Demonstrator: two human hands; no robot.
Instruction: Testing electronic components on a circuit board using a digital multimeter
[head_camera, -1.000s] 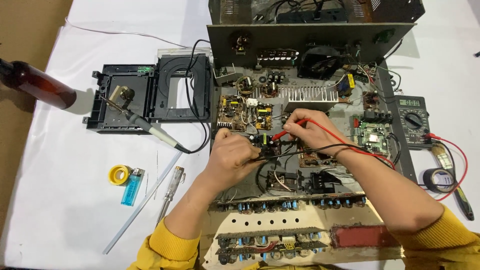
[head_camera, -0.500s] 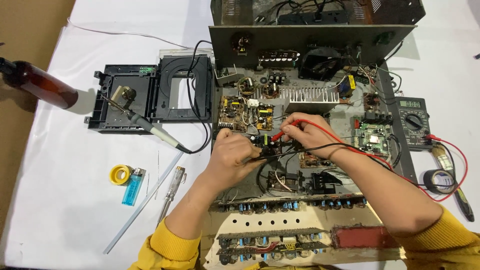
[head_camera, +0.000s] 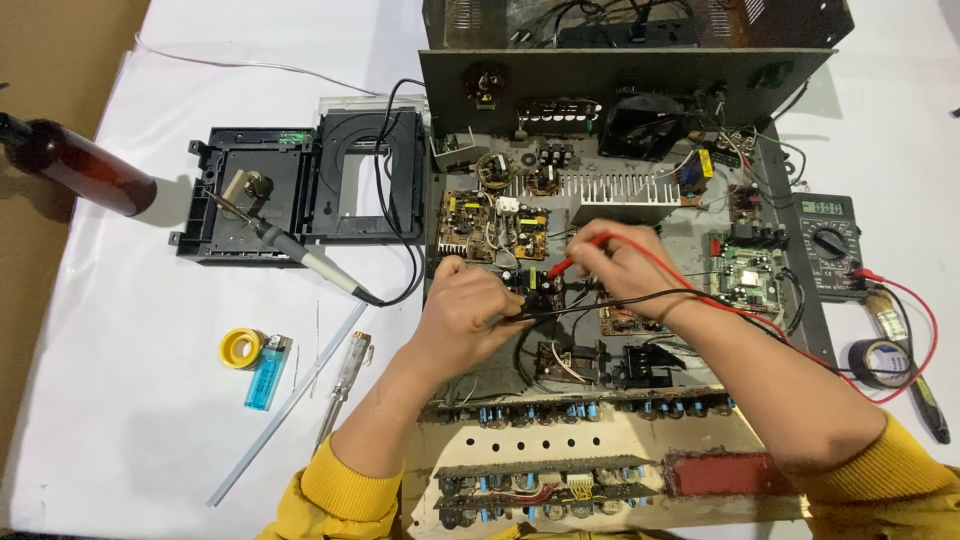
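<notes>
White cloth under the opened amplifier chassis (head_camera: 800, 330); my right hand (head_camera: 620, 268) pinches the red probe (head_camera: 572, 258), my left hand (head_camera: 462, 312) grips the black probe (head_camera: 525, 312), both on the small board (head_camera: 535, 285). Probing underway, casing not yet closed.

— What are my hands doing?

— I see both forearms coming up from the near edge, sleeves in yellow pushed back at the cuffs. My left hand (head_camera: 465, 310) sits left of centre, knuckles up, fingers curled inward and closed in a pinch (the fingertips themselves are hidden under the hand).

— And the right?

— My right hand (head_camera: 620, 268) lies just beyond it, slightly farther and to the right, wrist bent, fingers gathered in a tight pinch pointing left. The two hands are near, almost touching.
</notes>
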